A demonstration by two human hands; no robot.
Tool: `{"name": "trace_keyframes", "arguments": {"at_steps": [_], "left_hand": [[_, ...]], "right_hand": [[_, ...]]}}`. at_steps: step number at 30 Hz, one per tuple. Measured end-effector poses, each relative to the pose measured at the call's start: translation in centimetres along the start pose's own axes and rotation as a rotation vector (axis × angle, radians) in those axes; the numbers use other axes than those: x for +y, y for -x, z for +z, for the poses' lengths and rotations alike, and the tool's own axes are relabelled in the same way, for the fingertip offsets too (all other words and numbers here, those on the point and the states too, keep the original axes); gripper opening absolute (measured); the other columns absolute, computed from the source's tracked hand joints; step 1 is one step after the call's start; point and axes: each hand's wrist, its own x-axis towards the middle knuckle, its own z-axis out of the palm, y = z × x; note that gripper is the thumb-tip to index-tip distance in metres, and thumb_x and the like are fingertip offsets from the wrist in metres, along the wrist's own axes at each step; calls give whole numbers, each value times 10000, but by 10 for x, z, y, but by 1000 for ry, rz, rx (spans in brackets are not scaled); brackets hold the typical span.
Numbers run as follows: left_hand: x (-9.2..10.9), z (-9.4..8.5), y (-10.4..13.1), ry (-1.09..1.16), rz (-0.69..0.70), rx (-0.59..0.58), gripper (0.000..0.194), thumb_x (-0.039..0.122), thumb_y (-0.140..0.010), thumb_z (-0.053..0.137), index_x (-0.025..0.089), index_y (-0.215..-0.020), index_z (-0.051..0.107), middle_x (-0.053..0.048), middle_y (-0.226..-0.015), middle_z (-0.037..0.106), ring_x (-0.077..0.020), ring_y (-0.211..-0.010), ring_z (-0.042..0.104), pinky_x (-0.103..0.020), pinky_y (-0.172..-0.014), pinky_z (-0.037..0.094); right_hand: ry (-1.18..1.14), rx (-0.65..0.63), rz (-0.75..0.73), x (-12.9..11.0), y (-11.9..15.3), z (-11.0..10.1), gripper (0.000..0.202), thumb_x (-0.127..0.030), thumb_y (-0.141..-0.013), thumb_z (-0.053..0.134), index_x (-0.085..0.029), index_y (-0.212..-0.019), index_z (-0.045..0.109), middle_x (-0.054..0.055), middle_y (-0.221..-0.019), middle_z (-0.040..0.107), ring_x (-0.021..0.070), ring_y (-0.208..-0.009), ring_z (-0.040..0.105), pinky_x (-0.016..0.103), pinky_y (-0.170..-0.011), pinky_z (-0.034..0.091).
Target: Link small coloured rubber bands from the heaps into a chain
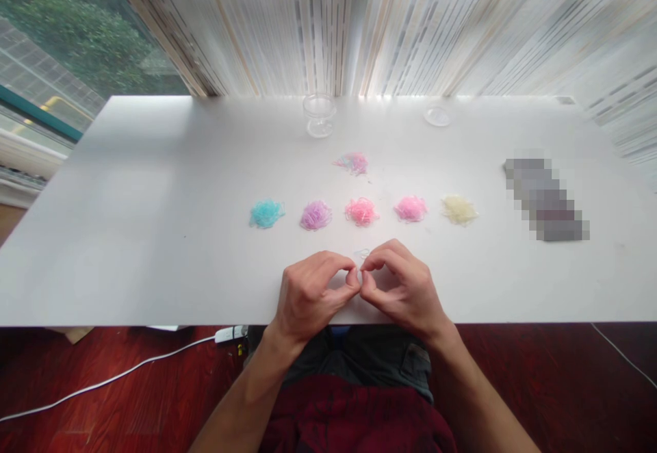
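My left hand [318,292] and my right hand [403,289] meet near the table's front edge, each with thumb and forefinger pinched. Their fingertips almost touch, and whatever sits between them is too small to make out. Just beyond the fingertips lie a few pale, clear rubber bands [362,254]. Past these runs a row of small piles of rubber bands: turquoise [266,213], purple [315,215], coral pink [362,211], light pink [410,209] and pale yellow [459,210]. Behind the row is a smaller pile of mixed-colour bands [353,163].
A clear footed cup [319,116] stands at the back of the white table [128,234], with a clear round lid [437,117] to its right. A blurred-out dark object [547,200] lies at the right. Striped curtains [287,29] hang along the back edge.
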Motion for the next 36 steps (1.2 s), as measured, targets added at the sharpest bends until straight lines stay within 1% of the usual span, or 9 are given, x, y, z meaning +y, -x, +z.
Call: {"name": "trace_keyframes", "arguments": {"at_steps": [2,4,7,10,13,18,24,29,36], "left_hand": [[1,1,1,-109,89,10,108,100,-927,640,179,-861,674,-6,-770,737,-140,-688,673,-253,-661,508],[2,1,1,-146,109,14,115,99,-928,632,180,-856,671,-12,-770,741,-151,-702,686,-262,-671,517],[3,-1,0,-5,-26,-7,69,130,-911,657,178,-930,702,-17,-818,757,-123,-630,637,-241,-619,505],[4,-4,-3,190,-198,-80,151,180,-888,692,182,-1029,745,-20,-855,767,-84,-511,504,-220,-517,455],[4,-6,-5,299,-263,-163,170,192,-891,700,194,-1039,783,-23,-835,777,-81,-509,481,-207,-492,429],[3,-6,-5,409,-365,-121,123,194,-897,717,208,-951,826,-6,-718,761,-78,-500,459,-194,-480,411],[4,-4,-6,429,-416,-68,89,177,-861,728,183,-856,817,-2,-673,739,-67,-479,439,-188,-452,382],[3,-2,-5,319,-358,-19,68,141,-836,711,183,-821,761,13,-703,725,-64,-486,429,-190,-468,384],[3,0,0,-12,-48,11,86,131,-910,644,187,-891,708,-4,-781,757,-82,-517,517,-221,-578,469]], "right_hand": [[-23,-28,32,0,0,-1,158,-66,-810,642,-219,-812,601,-7,-769,624,151,-733,600,268,-663,496],[-30,-34,52,-1,-1,-1,155,-69,-806,640,-219,-801,597,-14,-758,614,142,-716,592,261,-654,488],[-35,-9,68,-1,-1,-2,150,-74,-812,640,-220,-811,609,-14,-762,615,139,-703,585,256,-629,480],[-33,19,69,-1,-1,-2,136,-89,-834,635,-225,-835,629,-11,-763,621,142,-688,577,258,-600,477],[-31,36,62,-1,-2,-2,114,-112,-854,636,-226,-846,637,-8,-757,622,147,-682,575,263,-588,479],[-32,31,57,-1,-2,-3,108,-118,-873,636,-224,-854,640,-7,-756,625,144,-687,588,261,-594,488],[-36,36,36,0,-1,-2,104,-120,-885,648,-224,-874,651,-4,-764,632,148,-703,602,262,-602,499],[-29,7,48,-1,-1,-1,117,-110,-853,636,-227,-847,629,-6,-762,634,149,-695,604,267,-605,496],[-92,-70,129,-2,-2,-4,110,-117,-837,622,-221,-805,599,-9,-754,623,135,-670,589,254,-608,482]]}}
